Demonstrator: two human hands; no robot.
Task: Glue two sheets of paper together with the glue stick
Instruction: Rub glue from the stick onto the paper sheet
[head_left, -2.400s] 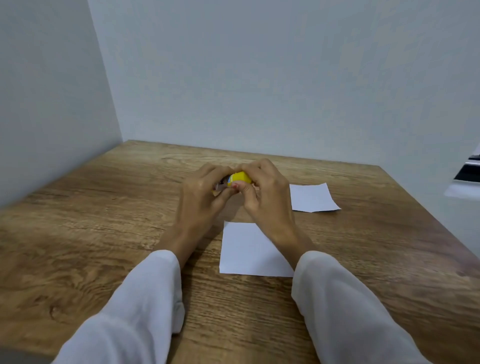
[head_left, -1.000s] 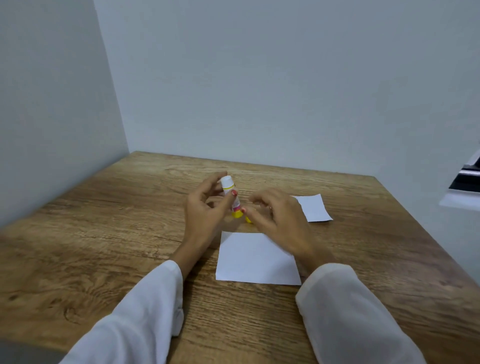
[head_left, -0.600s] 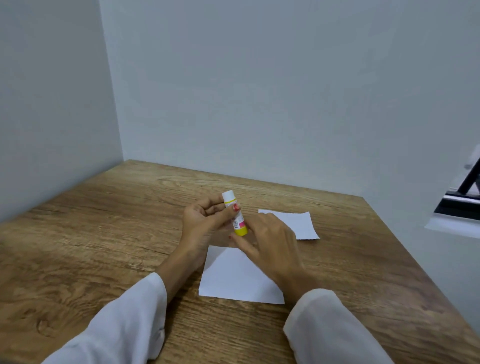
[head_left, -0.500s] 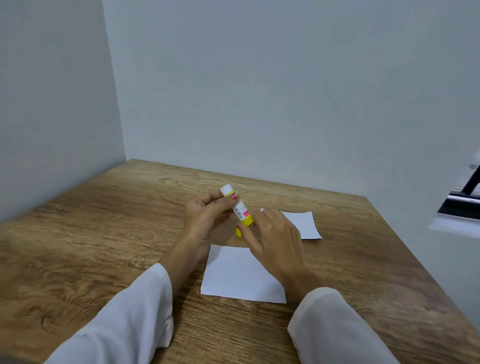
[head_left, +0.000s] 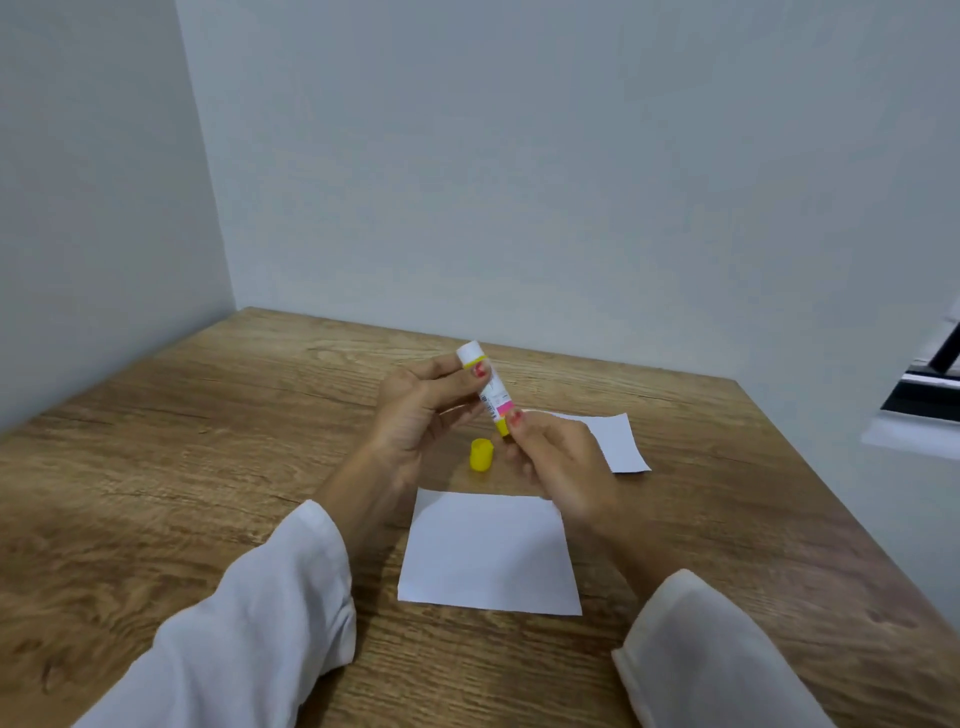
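My left hand (head_left: 415, 410) grips the glue stick (head_left: 491, 392) around its body, holding it tilted above the table with the white glue tip pointing up and away. My right hand (head_left: 558, 457) pinches the yellow base of the stick between thumb and fingers. The yellow cap (head_left: 481, 454) stands on the table just below the stick, off the glue stick. A white paper sheet (head_left: 491, 553) lies flat in front of me. A second white sheet (head_left: 618, 441) lies further back to the right, partly hidden by my right hand.
The wooden table (head_left: 156, 467) sits in a corner between a left wall and a back wall. Its right edge runs diagonally at the right. A dark object on a white ledge (head_left: 924, 400) shows beyond that edge.
The cap came off the glue stick and now stands on the table. The stick was turned tip-up in my left hand, and my right hand moved to its yellow base.
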